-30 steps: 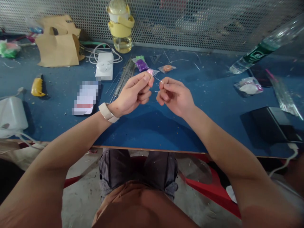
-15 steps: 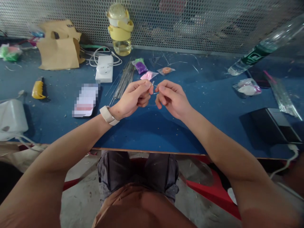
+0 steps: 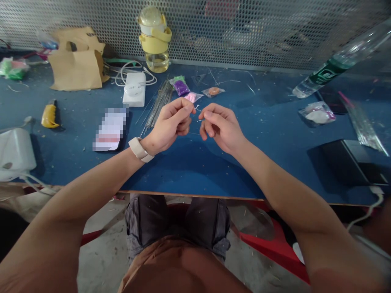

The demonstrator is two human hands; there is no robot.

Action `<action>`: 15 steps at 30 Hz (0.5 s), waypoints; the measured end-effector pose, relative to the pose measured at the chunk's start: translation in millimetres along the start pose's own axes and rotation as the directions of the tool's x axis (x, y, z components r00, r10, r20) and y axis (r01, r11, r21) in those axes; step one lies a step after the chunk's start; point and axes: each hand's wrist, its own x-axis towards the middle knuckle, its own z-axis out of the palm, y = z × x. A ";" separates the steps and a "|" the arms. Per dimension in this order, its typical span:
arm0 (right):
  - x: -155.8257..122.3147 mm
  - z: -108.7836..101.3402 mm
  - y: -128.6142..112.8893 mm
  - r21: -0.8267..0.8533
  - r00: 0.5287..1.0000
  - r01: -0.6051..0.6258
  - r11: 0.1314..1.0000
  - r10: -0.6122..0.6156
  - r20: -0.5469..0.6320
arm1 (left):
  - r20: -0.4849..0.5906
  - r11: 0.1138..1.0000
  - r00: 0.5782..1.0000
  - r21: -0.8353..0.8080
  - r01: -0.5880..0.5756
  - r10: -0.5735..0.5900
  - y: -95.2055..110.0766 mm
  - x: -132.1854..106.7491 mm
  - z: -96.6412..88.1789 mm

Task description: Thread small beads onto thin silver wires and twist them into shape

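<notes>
Silvery wire (image 3: 197, 107) at frame centre now shows a kinked bit; a second ago it looked straighter there, so the bending's apparently getting somewhere. Left hand (image 3: 172, 124) pinches it; right hand (image 3: 222, 127) curls close, can't tell if gripping.

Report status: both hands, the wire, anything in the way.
Left hand pinching thin wire. Right hand curled close by, grip unclear. Wire visible between the hands. Nearest clutter: pink packet, grey wire bundle by left hand.
</notes>
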 end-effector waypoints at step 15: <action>4.9 -6.2 9.4 -0.059 0.995 0.098 0.993 -0.099 -0.014 | 0.090 0.928 0.968 0.277 -0.249 0.233 -21.5 8.3 -18.8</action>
